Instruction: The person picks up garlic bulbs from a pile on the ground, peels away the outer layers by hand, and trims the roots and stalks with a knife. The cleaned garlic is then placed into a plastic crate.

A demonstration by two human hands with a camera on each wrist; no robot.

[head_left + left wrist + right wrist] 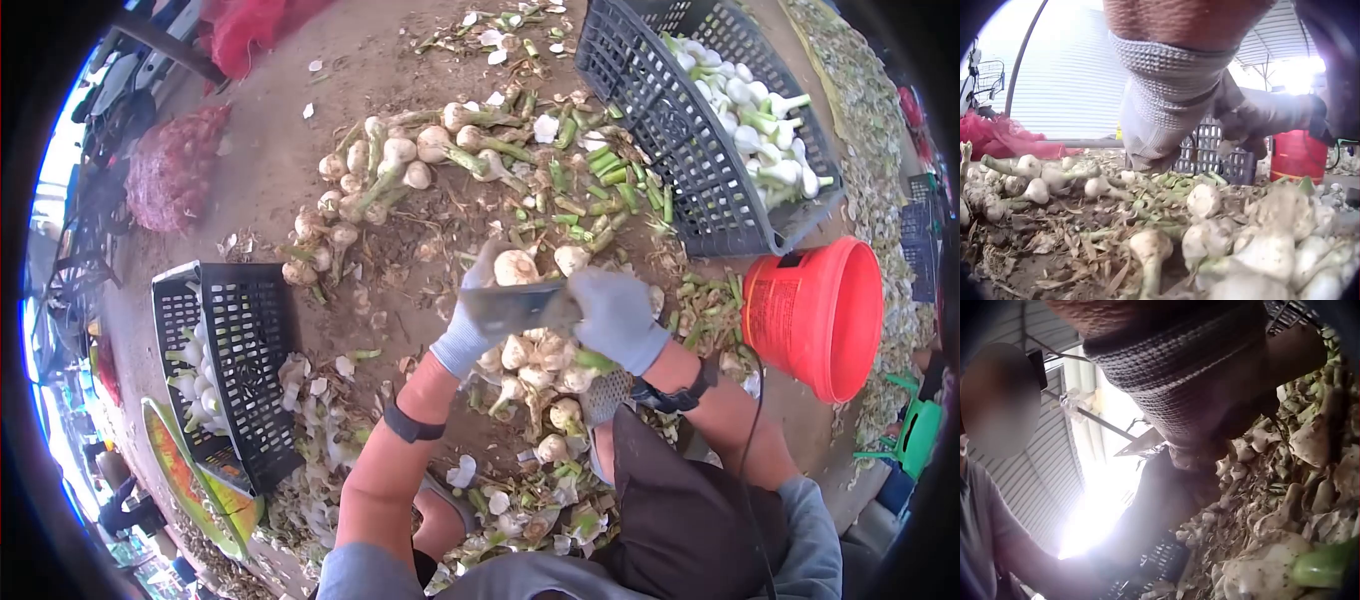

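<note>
My gloved left hand (472,312) grips a garlic bulb (516,267), its root end facing up. In my gloved right hand (615,315) is a knife (520,304), its broad blade blurred and lying across in front of the left hand. The blade tip also shows beside the hands in the right wrist view. Below the knife lies a pile of garlic bulbs (535,360) between the person's legs. Another heap of garlic with long stems (400,150) spreads on the ground ahead. In the left wrist view the gloved left hand (1160,119) hides what its fingers hold.
A black crate (660,130) with trimmed garlic stands at the upper right, another black crate (255,370) at the left. Right of the hands is a red bucket (800,310). Cut stems (610,175) and husks litter the ground. A mesh sack (175,170) lies far left.
</note>
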